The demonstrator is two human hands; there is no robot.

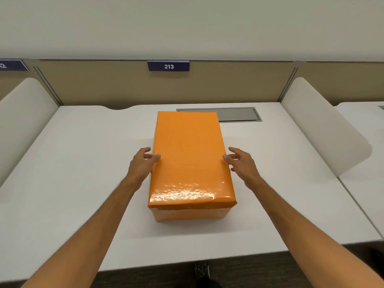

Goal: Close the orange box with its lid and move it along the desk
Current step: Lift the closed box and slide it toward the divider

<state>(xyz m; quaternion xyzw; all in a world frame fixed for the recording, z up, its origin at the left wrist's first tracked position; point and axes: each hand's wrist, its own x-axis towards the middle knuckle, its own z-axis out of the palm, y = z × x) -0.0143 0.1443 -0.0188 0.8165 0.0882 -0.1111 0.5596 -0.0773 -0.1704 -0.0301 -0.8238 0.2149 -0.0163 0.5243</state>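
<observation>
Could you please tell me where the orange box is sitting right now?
The orange box stands mid-desk between both hands, its far end overlapping the grey hatch.

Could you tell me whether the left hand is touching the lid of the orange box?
Touching: in the head view, the left hand lays its thumb on the lid's left edge.

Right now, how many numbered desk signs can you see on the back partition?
2. One reading 213 hangs centred on the partition behind the orange box. A second sits at the far left edge, cut off, its number only partly legible. Others may lie outside the frame.
</observation>
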